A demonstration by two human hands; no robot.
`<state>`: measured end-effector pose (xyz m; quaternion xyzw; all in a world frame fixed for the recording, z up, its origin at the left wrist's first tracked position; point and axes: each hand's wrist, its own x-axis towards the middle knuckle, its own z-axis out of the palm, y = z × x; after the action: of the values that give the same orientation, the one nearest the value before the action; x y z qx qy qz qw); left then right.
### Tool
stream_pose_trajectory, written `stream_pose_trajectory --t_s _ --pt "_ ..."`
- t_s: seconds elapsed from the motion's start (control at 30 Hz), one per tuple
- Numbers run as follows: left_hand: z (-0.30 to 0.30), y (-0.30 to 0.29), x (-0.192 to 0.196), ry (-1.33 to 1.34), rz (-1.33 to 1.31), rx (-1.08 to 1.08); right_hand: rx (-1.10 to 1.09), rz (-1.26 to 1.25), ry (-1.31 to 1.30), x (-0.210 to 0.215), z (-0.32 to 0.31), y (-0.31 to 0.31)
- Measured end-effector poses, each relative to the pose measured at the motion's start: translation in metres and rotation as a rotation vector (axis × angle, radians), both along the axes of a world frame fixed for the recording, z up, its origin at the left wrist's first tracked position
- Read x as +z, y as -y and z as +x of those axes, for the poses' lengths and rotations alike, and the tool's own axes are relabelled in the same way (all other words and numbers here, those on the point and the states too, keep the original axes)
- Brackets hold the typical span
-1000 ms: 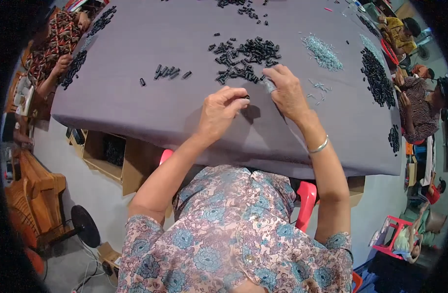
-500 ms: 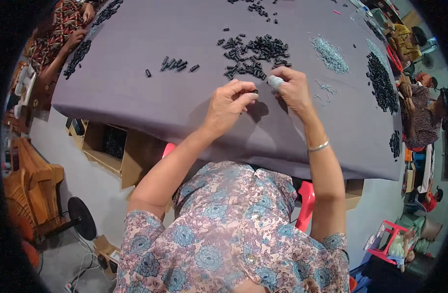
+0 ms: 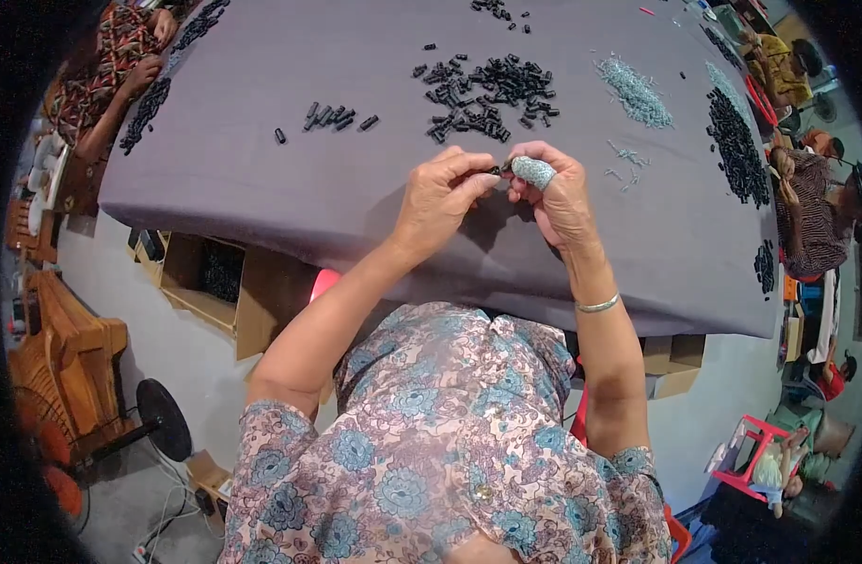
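A small black cylindrical piece (image 3: 496,170) is pinched between the thumb and fingers of my left hand (image 3: 440,197), just above the near part of the table. My right hand (image 3: 567,207), with a grey-white wrap (image 3: 532,171) on its thumb, meets the right end of that piece. Its fingers are closed together, and what they hold is too small and hidden to name. Just beyond my hands lies a loose pile of similar black pieces (image 3: 511,85). Thin pale pins (image 3: 635,92) are heaped to the right, with several strays (image 3: 626,162) closer in.
A grey cloth covers the table (image 3: 233,174). Several black pieces (image 3: 329,117) lie grouped at left. Other people sit along both sides, near more black heaps (image 3: 735,141). Under the near edge stands a cardboard box (image 3: 200,282); a fan (image 3: 163,420) is at lower left.
My right hand has moved left and turned, bringing its wrapped thumb against the black piece. My left hand has shifted slightly right and keeps its pinch.
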<state>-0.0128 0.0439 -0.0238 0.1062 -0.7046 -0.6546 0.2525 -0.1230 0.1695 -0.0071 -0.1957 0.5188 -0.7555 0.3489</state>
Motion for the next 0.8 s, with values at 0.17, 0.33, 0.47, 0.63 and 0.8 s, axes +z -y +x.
stream_pose_trajectory --t_s 0.17,0.33,0.47,0.63,0.8 --pt "0.001 -0.001 0.000 0.000 -0.037 0.007 -0.021 -0.001 -0.011 -0.003 0.002 0.001" --pt "0.001 -0.003 -0.003 -0.005 -0.086 0.034 0.000 0.053 -0.068 -0.003 0.002 -0.001" --pt "0.001 -0.006 -0.003 -0.014 -0.116 0.045 -0.021 0.162 -0.245 0.001 0.003 -0.002" --pt "0.003 -0.006 0.001 0.029 -0.145 0.015 -0.001 0.329 -0.449 0.009 0.003 -0.006" --pt "0.001 -0.008 -0.005 0.002 -0.098 0.046 0.040 0.269 -0.458 0.001 0.001 -0.007"
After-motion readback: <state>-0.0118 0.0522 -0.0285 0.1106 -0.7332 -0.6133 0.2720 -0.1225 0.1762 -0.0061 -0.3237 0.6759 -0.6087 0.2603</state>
